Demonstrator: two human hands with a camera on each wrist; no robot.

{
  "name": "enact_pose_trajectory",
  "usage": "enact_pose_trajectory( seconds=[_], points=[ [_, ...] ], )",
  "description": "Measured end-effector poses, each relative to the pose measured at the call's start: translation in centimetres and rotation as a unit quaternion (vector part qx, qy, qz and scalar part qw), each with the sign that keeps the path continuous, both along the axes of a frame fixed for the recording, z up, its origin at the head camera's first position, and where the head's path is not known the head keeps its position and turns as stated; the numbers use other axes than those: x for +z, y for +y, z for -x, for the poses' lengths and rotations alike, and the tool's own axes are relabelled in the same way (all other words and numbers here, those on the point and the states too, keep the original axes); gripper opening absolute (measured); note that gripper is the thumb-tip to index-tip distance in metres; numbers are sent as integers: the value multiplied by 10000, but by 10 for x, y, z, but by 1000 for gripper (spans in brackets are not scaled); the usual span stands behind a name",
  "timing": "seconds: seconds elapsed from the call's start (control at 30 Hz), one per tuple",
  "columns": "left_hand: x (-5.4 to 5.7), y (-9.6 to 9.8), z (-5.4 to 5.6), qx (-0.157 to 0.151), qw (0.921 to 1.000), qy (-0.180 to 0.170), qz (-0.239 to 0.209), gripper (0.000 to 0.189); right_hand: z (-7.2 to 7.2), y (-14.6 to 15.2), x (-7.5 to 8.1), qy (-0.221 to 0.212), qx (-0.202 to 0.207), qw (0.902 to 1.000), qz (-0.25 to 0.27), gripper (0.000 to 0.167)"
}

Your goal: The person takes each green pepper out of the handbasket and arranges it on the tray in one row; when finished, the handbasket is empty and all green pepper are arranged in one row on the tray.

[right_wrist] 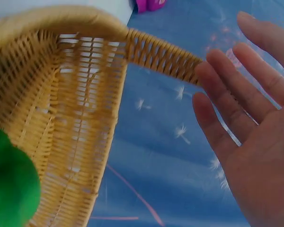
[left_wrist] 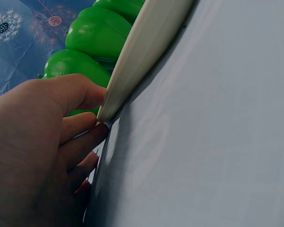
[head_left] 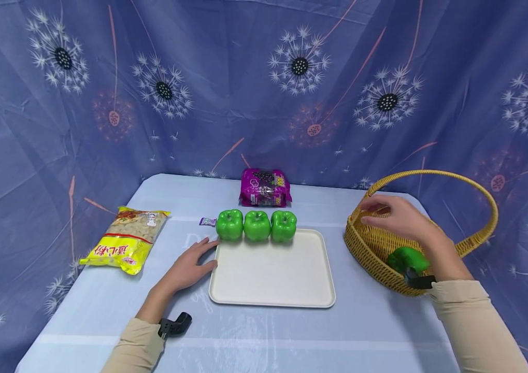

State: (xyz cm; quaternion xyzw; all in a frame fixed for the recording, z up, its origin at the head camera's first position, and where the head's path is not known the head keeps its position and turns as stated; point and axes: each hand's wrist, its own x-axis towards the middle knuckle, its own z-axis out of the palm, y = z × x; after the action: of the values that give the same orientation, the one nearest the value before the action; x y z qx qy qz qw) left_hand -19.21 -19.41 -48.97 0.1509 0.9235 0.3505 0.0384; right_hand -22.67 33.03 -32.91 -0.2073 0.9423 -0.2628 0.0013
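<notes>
My left hand (head_left: 191, 267) rests at the left edge of a white rectangular tray (head_left: 270, 280), its thumb and fingertips touching the rim. Three green bell peppers (head_left: 257, 226) stand in a row along the tray's back edge. In the left wrist view, the peppers (left_wrist: 97, 35) show behind the tray's rim (left_wrist: 146, 42). Over the wicker basket (head_left: 361, 254) is my right hand (head_left: 399, 220), fingers spread and holding nothing. The right wrist view shows that hand (right_wrist: 255, 113) near the basket's handle (right_wrist: 163, 56). Another green bell pepper (head_left: 405, 258) lies inside the basket, partly hidden by the wrist.
A yellow bag of food (head_left: 128, 238) lies on the table's left side. Behind the peppers sits a purple package (head_left: 266, 187). A small purple wrapped sweet (head_left: 208, 221) lies left of the peppers. The basket's tall handle (head_left: 489, 207) arches up at the right, before a blue curtain.
</notes>
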Motion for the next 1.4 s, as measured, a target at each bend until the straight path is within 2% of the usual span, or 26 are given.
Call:
enact_pose_trajectory(
  seconds=[0.23, 0.7, 0.9, 1.17, 1.3, 1.4],
  points=[
    [0, 1, 0, 14, 10000, -21, 2, 55, -2, 20, 0, -53, -101, 9999, 21, 41],
    [3, 1, 0, 34, 10000, -78, 22, 55, -6, 59, -8, -810, -153, 9960, -345, 45],
    [3, 1, 0, 28, 9999, -96, 29, 56, -8, 71, -15, -1523, -89, 9877, -350, 52],
    [1, 0, 0, 30, 10000, -34, 34, 56, -9, 81, -30, -2189, 372, 9746, -282, 53],
    [1, 0, 0, 24, 10000, -29, 14, 56, -10, 82, -33, -2358, 510, 9695, -435, 54],
    [1, 1, 0, 19, 10000, -34, -1, 56, -10, 82, -34, -2422, 444, 9677, -548, 54]
  ],
)
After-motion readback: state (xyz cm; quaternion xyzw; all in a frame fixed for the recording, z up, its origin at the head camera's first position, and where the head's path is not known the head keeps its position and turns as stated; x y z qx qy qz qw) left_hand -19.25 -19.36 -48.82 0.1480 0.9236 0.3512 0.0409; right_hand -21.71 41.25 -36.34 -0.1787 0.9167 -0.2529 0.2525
